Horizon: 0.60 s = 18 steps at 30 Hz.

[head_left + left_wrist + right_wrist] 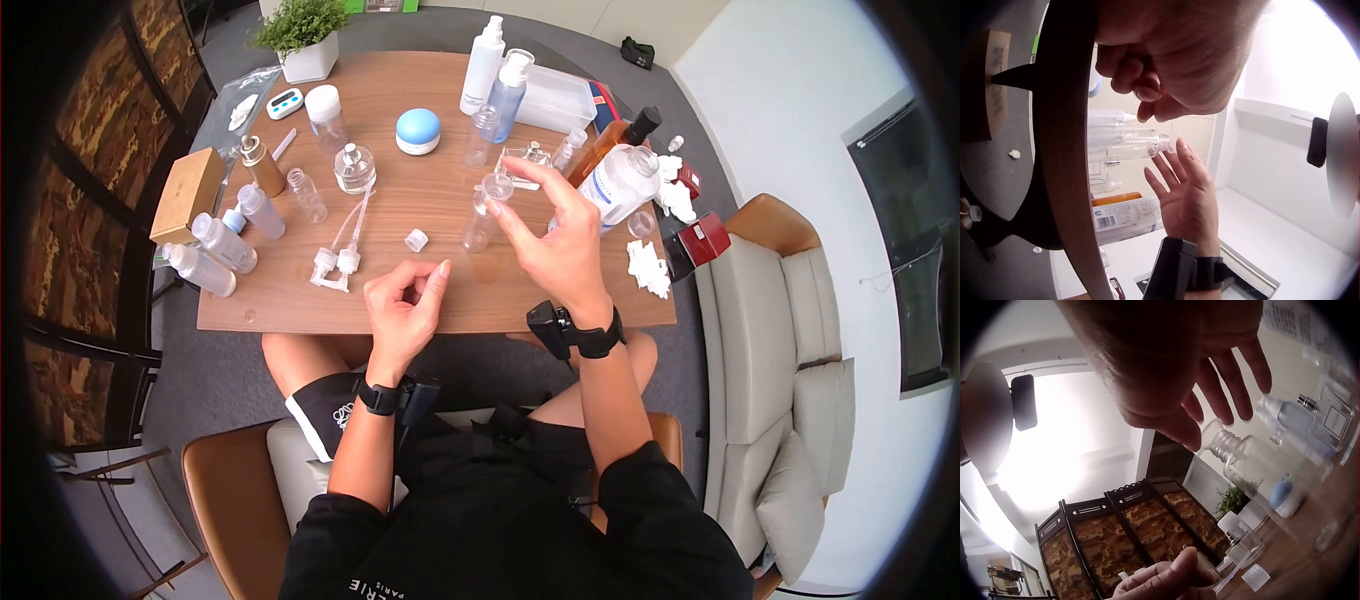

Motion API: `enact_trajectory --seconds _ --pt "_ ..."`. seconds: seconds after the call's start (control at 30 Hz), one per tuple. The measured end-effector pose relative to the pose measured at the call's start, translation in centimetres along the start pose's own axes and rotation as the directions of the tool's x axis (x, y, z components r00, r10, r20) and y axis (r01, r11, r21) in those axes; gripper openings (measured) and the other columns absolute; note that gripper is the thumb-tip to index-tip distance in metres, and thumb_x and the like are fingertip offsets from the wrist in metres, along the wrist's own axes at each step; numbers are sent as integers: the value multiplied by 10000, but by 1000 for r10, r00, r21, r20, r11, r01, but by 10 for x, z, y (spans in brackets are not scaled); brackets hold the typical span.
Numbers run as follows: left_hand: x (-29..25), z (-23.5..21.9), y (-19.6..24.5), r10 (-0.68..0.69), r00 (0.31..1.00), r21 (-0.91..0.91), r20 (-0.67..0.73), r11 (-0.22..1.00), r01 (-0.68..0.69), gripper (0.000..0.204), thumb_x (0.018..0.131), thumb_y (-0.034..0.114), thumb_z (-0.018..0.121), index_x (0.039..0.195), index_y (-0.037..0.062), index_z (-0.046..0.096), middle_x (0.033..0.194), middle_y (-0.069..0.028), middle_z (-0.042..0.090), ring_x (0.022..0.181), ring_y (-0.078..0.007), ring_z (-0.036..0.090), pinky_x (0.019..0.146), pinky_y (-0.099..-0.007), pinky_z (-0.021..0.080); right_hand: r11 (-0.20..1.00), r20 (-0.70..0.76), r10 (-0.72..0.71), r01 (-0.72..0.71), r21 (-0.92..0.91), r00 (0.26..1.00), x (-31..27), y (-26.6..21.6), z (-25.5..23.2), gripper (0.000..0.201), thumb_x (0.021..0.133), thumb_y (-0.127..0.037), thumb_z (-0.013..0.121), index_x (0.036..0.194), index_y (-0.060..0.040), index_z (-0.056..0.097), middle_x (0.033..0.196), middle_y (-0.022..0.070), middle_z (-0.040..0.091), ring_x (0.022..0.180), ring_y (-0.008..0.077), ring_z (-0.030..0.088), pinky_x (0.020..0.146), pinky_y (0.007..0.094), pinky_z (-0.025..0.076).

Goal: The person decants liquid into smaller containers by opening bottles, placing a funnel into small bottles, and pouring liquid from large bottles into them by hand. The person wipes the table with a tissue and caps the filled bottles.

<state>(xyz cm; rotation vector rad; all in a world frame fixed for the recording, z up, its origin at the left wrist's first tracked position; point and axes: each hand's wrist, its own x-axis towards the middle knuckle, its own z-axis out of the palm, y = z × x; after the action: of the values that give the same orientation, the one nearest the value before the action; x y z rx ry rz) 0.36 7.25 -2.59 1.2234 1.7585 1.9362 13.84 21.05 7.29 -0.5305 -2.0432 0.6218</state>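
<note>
A clear bottle [476, 228] [1260, 469] [1138, 145] stands upright on the table with a small clear funnel-like piece [497, 187] [1211, 432] at its mouth. Around that piece my right hand [560, 235] [1188, 203] [1191, 369] has its thumb and fingers extended; the thumb tip appears to touch the rim. Left of the bottle, above the table's front edge, my left hand [402, 312] [1169, 59] [1166, 581] has curled fingers, thumb against the index finger, and no object visible in it. A small translucent cap [416, 240] [1255, 577] lies between the hands.
Pump heads [335, 268], a square-shouldered glass bottle [355, 170] and several small bottles stand or lie on the left. At the right are a large labelled bottle [620, 185], an amber bottle [598, 152] and crumpled tissue [648, 270]. A blue-lidded jar [418, 132] sits farther back.
</note>
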Motion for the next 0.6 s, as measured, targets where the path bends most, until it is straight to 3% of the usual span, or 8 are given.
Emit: enact_trajectory --seconds 0.07,0.2,0.27,0.3,0.37,0.4,0.47,0.6 --pt "0 0 -1 -1 1000 11 -2 1000 1 135 943 46 787 845 -34 739 599 69 497 569 -23 400 516 -226 311 1000 -17 -12 12 -10 1000 -1 -3 -4 411 852 -44 821 1247 0 719 1183 140 767 1108 227 732 990 341 543" --pt "0 0 1 10 1000 10 -4 1000 -10 130 944 43 784 851 -36 739 600 70 492 570 -23 400 515 -226 307 994 -213 -107 101 -39 971 -18 -2 -33 371 916 31 743 1278 51 668 1171 157 755 1103 242 727 980 345 562" --pt "0 1 1 13 1000 12 1 1000 -13 130 945 43 784 852 -37 738 599 70 489 570 -23 397 513 -226 304 997 -474 -62 72 3 878 -31 9 -51 434 903 -63 810 1299 23 653 1193 144 739 1049 239 724 913 385 583" --pt "0 2 -1 12 1000 12 -9 1000 -12 147 938 71 794 843 -26 739 572 53 474 543 -31 385 497 -238 302 998 -478 -62 70 -1 876 -33 17 -63 434 903 -63 810 1299 23 653 1193 144 739 1049 239 724 913 385 583" --pt "0 3 -2 15 1000 4 -10 1000 -15 164 932 99 804 835 -16 740 544 36 459 517 -40 373 481 -250 300 1000 -614 20 -3 29 789 -33 33 -84 564 906 -75 820 1405 28 579 1305 177 686 1132 262 688 961 407 570" --pt "0 3 -2 18 1000 19 -9 1000 -17 166 933 100 804 833 -16 739 544 36 459 517 -40 375 481 -249 300 1000 -621 16 -3 22 784 -32 39 -88 564 906 -75 820 1405 28 579 1305 177 686 1132 262 688 961 407 570" --pt "1 2 -2 35 999 39 -7 999 -34 171 932 100 804 828 -18 736 547 38 461 517 -42 377 482 -249 300 981 -446 192 -153 123 874 -29 49 -93 779 853 -118 877 1508 18 479 1411 215 613 1260 287 632 1036 430 533" --pt "0 3 -2 42 999 47 -10 998 -42 173 934 98 802 824 -17 735 543 36 466 514 -42 373 479 -252 298 968 -269 245 -221 116 931 -30 62 -78 1018 752 -212 956 1563 11 383 1448 231 588 1352 327 585 1120 482 479"
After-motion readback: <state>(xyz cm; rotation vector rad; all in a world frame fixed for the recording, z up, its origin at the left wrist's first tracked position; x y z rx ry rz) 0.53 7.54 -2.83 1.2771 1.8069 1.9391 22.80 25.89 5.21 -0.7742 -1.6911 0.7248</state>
